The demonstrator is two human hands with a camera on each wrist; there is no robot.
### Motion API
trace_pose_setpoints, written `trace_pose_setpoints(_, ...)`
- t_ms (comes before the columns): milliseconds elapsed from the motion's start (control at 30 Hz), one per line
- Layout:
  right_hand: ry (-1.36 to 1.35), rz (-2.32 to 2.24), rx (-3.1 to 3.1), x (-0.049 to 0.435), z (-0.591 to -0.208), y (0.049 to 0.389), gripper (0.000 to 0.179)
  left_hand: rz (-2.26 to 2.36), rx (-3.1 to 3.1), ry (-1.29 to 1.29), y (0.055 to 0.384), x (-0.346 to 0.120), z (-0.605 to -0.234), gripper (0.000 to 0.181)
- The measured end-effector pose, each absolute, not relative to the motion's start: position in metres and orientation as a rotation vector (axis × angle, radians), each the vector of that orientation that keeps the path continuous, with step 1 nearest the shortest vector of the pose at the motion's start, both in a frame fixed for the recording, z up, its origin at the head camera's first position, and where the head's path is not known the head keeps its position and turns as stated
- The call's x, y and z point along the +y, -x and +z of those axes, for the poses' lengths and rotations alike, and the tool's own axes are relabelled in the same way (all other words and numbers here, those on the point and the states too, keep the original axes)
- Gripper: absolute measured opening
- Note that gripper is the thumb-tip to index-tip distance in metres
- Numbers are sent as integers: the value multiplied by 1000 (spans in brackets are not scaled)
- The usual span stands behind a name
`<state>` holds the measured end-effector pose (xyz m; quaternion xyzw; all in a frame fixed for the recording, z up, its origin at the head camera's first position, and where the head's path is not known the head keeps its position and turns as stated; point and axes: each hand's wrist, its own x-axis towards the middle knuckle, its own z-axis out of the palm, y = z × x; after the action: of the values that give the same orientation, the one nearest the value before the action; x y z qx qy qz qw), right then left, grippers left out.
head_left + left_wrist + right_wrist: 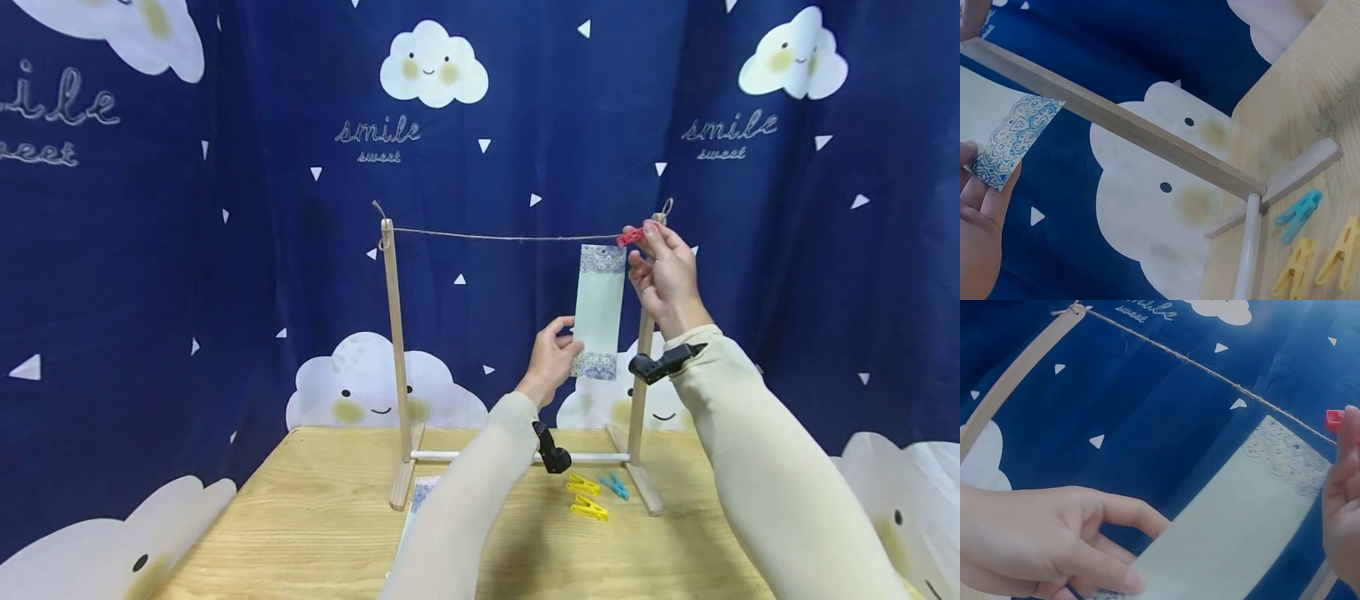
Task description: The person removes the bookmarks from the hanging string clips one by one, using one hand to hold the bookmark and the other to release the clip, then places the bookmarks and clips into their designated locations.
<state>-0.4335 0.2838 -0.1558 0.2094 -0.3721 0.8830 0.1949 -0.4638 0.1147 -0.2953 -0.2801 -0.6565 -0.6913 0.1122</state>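
A pale green paper strip with blue lace-patterned ends (599, 308) hangs upright just under the twine (495, 238). My left hand (551, 360) pinches its lower left edge between thumb and fingers. Up by the right post, my right hand (670, 279) pinches a red clothespin (630, 237) at the twine, close to the strip's top right corner. In the right wrist view the strip's patterned top (1288, 453) lies slightly below the twine, apart from it. Whether the clothespin's tips are around the twine, I cannot tell.
A wooden post (397, 333) holds the twine's left end; a white bar (435, 456) joins the stand's feet. Two yellow clothespins (588, 507) and a blue one (614, 486) lie near the right foot. Another patterned strip (422, 492) lies partly under my left sleeve.
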Motion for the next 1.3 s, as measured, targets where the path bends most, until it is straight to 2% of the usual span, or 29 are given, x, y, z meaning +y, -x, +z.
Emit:
trace_pose_setpoints(533,-616,2094,-1594,281,-166,425,31,-2095,-1862,887,450,79,-323,39)
trace_pose_setpoints(767,-589,1936,-1726,279,-172,422,42,-2093,-1834,929,446,72,-328,37)
trace_pose_setpoints(1000,-607,1944,-1715,281,-174,419,38,-1990,-1855,943,439,63,-322,37)
trace_pose_setpoints(1300,-619,1914,-1808,274,-193,413,42,-1934,-1914,956,429,37,-333,38)
